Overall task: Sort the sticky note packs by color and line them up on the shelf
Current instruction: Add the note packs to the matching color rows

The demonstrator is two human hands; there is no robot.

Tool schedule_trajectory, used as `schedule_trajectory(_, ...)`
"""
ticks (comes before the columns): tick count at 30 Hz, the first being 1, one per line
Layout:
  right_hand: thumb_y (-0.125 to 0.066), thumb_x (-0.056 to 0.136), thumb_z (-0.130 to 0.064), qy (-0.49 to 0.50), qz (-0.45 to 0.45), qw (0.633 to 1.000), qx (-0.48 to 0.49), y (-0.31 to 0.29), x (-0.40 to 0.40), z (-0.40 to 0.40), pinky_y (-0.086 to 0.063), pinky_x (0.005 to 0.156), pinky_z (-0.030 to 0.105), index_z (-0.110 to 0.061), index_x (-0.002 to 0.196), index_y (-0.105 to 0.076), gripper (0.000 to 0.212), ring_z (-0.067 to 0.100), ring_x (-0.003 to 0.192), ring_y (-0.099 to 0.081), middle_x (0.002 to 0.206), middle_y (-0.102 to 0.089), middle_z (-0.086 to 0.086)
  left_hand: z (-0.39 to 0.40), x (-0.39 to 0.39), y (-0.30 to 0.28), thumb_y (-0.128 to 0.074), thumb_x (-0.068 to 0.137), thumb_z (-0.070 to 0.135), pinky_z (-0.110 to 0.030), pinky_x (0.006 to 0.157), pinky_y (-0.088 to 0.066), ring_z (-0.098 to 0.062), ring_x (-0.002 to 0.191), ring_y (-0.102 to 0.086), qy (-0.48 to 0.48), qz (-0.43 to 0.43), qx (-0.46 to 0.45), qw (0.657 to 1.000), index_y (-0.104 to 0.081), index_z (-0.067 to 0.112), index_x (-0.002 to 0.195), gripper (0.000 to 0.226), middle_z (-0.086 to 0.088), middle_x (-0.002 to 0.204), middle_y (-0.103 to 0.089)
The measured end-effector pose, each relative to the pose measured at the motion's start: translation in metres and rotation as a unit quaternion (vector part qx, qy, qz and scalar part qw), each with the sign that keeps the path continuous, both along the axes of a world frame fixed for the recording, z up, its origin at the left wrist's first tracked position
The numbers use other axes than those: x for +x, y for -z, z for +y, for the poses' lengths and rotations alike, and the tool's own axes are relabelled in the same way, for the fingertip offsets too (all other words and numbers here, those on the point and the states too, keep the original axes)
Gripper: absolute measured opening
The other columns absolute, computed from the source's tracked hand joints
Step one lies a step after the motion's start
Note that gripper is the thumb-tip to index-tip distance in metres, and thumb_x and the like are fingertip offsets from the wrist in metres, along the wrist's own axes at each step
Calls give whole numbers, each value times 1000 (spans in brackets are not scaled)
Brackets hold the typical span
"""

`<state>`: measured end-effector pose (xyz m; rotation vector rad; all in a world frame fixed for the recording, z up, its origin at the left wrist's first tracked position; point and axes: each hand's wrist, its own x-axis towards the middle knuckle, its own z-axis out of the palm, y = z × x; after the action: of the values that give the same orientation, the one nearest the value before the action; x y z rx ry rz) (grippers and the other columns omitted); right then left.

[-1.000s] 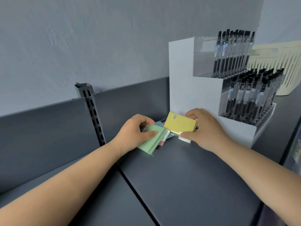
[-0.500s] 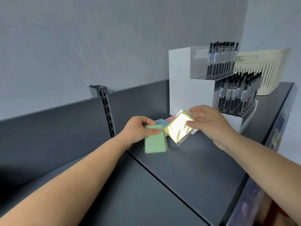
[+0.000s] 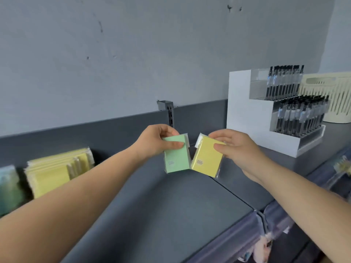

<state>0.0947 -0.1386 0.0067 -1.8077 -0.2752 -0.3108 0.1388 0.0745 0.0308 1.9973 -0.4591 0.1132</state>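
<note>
My left grip point(image 3: 158, 142) pinches a green pack point(image 3: 175, 155), my right grip point(image 3: 235, 147) a yellow pack point(image 3: 206, 160); their label print is unreadable, and blurred stacks point(image 3: 55, 170) sit left.

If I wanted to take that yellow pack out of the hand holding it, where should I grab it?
Probably the lower half of the yellow pack, pinched across its two long edges, coming from below. The right hand covers the top corner, the pack is thin and flat, and the green pack touches its lower left corner.
</note>
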Motion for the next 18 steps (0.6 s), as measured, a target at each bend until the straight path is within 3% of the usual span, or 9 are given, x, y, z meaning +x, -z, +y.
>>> schedule_trajectory(2, -52, 89, 3, -36, -5, 999, 0, -2, -11, 18, -45, 71, 15, -26, 90, -62, 30, 7, 80, -60, 96, -65, -5, 19, -23, -5, -78, 73, 12, -33, 75, -49, -15, 79, -62, -28, -7, 0, 1000, -64, 16, 81, 17, 0, 83, -67)
schedule_trajectory(4, -51, 89, 4, -70, -8, 998, -3, -2, -22, 35, -45, 68, 13, -24, 90, -62, 31, 6, 78, -60, 94, -65, -5, 37, -49, -6, -79, 72, 11, -28, 74, -49, -13, 78, -62, -56, -16, -4, 998, -64, 14, 82, 18, 0, 83, -67)
schedule_trajectory(7, -52, 88, 4, -109, -14, 994, -19, 0, -40, 60, -45, 75, 21, -29, 88, -62, 34, 9, 82, -60, 94, -65, -7, 60, -89, -2, -77, 74, 10, -10, 54, -44, -6, 67, -59, -100, -16, -7, 995, -63, 12, 85, 18, 2, 80, -65)
schedule_trajectory(9, -53, 88, 3, -134, -19, 990, -28, 3, -52, 76, -45, 76, 23, -30, 87, -62, 34, 9, 84, -60, 95, -65, -7, 76, -114, 3, -76, 75, 11, -8, 46, -38, -2, 61, -56, -133, -11, -9, 991, -63, 14, 84, 17, 4, 77, -63)
schedule_trajectory(13, -53, 88, 2, -183, -27, 982, -37, 6, -73, 109, -46, 80, 25, -30, 88, -61, 33, 11, 86, -60, 100, -65, -4, 112, -159, 13, -77, 74, 12, -16, 60, -42, -9, 71, -55, -197, -10, -8, 980, -61, 20, 77, 18, 8, 76, -61)
schedule_trajectory(16, -52, 89, 1, -216, -31, 975, -48, 9, -86, 136, -44, 74, 20, -25, 92, -61, 28, 9, 86, -58, 100, -63, -4, 138, -190, 18, -78, 73, 13, -9, 56, -42, -8, 70, -56, -240, -15, -7, 971, -62, 20, 78, 19, 7, 78, -62)
schedule_trajectory(18, -52, 89, 2, -230, -34, 971, -61, 10, -94, 153, -43, 72, 19, -21, 96, -60, 25, 10, 89, -57, 101, -61, -2, 153, -206, 20, -78, 73, 12, -12, 59, -43, -10, 73, -57, -262, -15, -12, 965, -62, 19, 79, 19, 5, 80, -63)
